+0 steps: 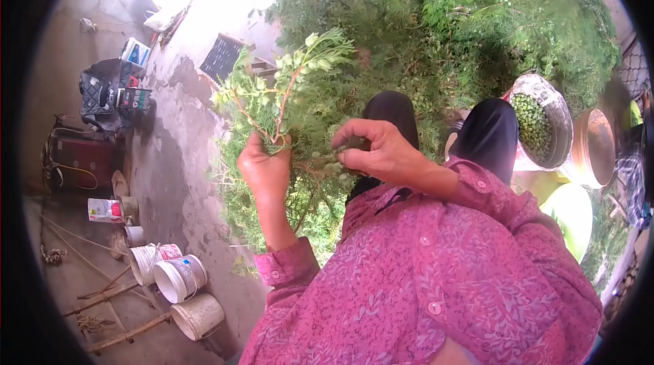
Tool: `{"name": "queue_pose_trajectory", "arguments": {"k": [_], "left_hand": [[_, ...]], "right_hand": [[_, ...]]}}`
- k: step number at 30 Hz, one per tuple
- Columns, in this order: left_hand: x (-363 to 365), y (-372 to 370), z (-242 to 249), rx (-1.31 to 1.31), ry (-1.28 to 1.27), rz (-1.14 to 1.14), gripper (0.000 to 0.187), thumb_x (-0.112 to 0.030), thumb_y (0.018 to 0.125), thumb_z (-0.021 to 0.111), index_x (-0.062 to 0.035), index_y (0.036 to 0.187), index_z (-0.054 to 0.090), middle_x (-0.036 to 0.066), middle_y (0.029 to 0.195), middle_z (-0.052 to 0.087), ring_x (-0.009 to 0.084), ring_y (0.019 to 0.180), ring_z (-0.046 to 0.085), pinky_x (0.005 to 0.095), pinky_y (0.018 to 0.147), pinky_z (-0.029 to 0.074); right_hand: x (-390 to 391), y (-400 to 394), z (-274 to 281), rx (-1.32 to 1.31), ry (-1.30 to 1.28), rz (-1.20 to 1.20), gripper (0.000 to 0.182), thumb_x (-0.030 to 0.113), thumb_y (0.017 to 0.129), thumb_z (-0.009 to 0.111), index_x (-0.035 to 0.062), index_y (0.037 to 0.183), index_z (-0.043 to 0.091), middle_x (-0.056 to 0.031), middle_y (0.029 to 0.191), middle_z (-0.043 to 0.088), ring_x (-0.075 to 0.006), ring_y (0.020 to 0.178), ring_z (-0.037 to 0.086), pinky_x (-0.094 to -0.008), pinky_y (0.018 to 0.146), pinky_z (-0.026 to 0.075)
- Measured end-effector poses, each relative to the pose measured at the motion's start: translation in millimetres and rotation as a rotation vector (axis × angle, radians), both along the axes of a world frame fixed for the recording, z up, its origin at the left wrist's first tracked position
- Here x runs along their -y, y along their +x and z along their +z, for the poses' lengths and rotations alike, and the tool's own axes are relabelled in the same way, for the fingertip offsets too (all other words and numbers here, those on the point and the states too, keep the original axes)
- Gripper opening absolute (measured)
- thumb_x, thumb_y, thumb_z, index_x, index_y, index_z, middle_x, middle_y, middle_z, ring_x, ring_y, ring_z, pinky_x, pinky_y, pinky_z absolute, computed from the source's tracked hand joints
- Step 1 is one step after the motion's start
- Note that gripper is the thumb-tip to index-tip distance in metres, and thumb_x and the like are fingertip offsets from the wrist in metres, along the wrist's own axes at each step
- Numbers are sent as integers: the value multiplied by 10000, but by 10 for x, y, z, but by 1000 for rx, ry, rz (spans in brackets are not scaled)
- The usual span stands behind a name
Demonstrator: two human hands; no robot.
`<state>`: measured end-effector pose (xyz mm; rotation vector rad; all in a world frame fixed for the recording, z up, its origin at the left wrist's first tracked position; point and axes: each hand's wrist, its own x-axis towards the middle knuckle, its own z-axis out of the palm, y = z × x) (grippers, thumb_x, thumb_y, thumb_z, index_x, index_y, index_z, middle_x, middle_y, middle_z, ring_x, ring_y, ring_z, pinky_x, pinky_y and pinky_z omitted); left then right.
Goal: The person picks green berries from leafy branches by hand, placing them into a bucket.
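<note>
My left hand [264, 166] is closed on the stem of a leafy evergreen sprig [285, 96], which points up and carries pale green cones. To its right, my right hand [385, 154] is curled with thumb and forefinger brought close together. Whatever lies between those fingertips, if anything, is too small to make out. Beneath both hands, more cut branches [313, 194] lie against my lap and on the floor. A white bucket [563, 126] right of my knees holds many small green cones [531, 126].
A large heap of evergreen branches [436, 31] spreads ahead of my knees. Beside the cone bucket stand a tan bucket [594, 148] and a bright green basin [571, 218]. White buckets [180, 279], a wooden ladder-like frame [129, 333] and a black bag [102, 92] are along the left.
</note>
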<state>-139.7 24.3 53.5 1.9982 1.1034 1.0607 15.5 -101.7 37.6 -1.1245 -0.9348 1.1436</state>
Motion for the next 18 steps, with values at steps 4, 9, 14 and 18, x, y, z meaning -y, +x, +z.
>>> {"name": "queue_pose_trajectory", "arguments": {"k": [4,9,14,18], "left_hand": [[1,-38,-24,-6,-69,-16,148,11,697,694,-10,795,584,-16,699,585,48,648,450,217,589,407],[-68,-103,10,-85,-82,0,164,30,709,675,-5,850,600,18,764,624,78,657,518,221,600,424],[-187,-312,204,187,-354,44,246,63,705,663,-19,932,616,49,787,636,89,640,564,216,564,448],[-453,-654,-213,653,-722,-243,348,91,722,615,-9,1052,571,172,840,644,156,578,611,235,453,486]], "right_hand": [[69,2,38,-406,-134,173,148,77,772,575,35,913,564,9,594,517,-44,495,449,-213,432,349],[278,194,166,-558,-164,243,116,70,781,578,37,890,556,12,570,495,-55,456,441,-201,411,343],[768,1002,266,-281,-64,-484,115,73,809,574,35,916,560,6,646,522,-28,496,452,-164,416,341],[1583,2100,-306,188,-3,-1213,228,97,843,531,54,1060,582,-85,937,611,-94,633,549,-215,550,450]]}}
